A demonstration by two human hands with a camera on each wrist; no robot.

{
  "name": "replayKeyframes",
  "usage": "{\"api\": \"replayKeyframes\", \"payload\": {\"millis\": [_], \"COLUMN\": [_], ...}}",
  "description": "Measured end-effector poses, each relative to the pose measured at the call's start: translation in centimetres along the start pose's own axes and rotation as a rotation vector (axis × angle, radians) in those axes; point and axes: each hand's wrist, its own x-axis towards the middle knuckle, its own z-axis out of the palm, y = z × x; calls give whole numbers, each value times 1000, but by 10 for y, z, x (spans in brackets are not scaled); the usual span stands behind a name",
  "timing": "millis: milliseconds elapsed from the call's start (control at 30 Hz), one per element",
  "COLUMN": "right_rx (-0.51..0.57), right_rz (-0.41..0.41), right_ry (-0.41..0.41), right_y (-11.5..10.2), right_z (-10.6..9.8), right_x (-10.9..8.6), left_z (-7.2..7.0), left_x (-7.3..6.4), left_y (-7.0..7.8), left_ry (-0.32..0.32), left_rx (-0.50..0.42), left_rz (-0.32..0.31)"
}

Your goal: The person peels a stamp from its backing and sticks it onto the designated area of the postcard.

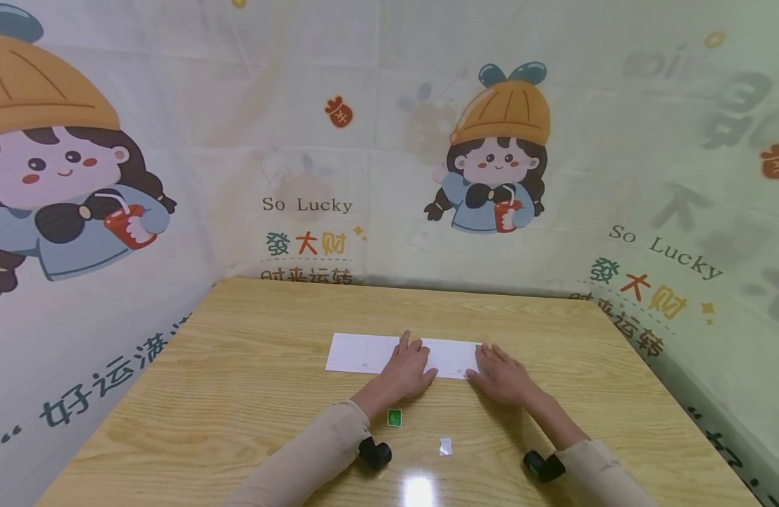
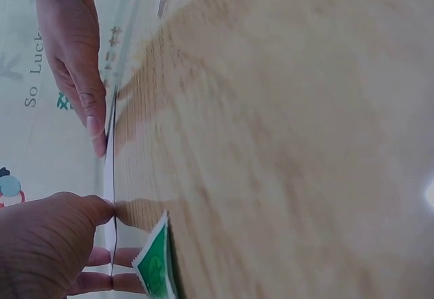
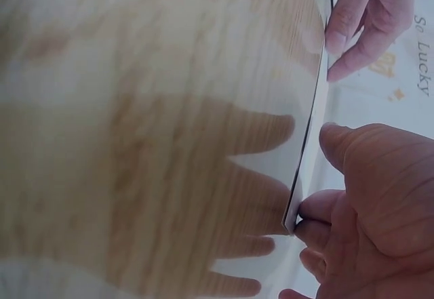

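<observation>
A long white paper piece, which looks like one or two envelopes (image 1: 354, 352), lies flat on the wooden table (image 1: 237, 394); small marks are printed along its near edge. Across its middle rests my left hand (image 1: 405, 370), fingers extended and pressing down. My right hand (image 1: 500, 373) touches the right end, with its fingertips at the far right corner and its thumb at the near edge. A speck of green shows beside those fingertips, mostly covered. Nearer to me, a green stamp (image 1: 394, 418) with a toothed white border lies below my left wrist; it also appears in the left wrist view (image 2: 157, 265).
A small white scrap of paper (image 1: 446, 446) lies to the right of the stamp, near the front. Black wrist cameras (image 1: 375, 454) sit under both forearms. A printed cloth (image 1: 389, 176) hangs behind and beside the table.
</observation>
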Motion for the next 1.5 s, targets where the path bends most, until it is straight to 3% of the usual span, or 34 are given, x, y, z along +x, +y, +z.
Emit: {"api": "replayKeyframes", "payload": {"millis": [233,567,867,1167,1500], "right_rx": [19,15,41,85,170], "right_rz": [-1,26,-25,-32,-27], "right_ry": [-1,-30,40,126,222], "right_y": [-9,-7,1,-7,-24], "right_z": [-7,-1,9,4,-13], "right_x": [-2,0,-2,-3,-12], "left_z": [0,3,3,-6,-16], "left_x": [1,0,1,-3,-12], "left_y": [0,-2,-3,-5,-12], "left_ry": [6,1,-10,59,152], "left_rx": [10,11,-5,-93,-151], "left_rz": [-1,-11,-7,1,87]}}
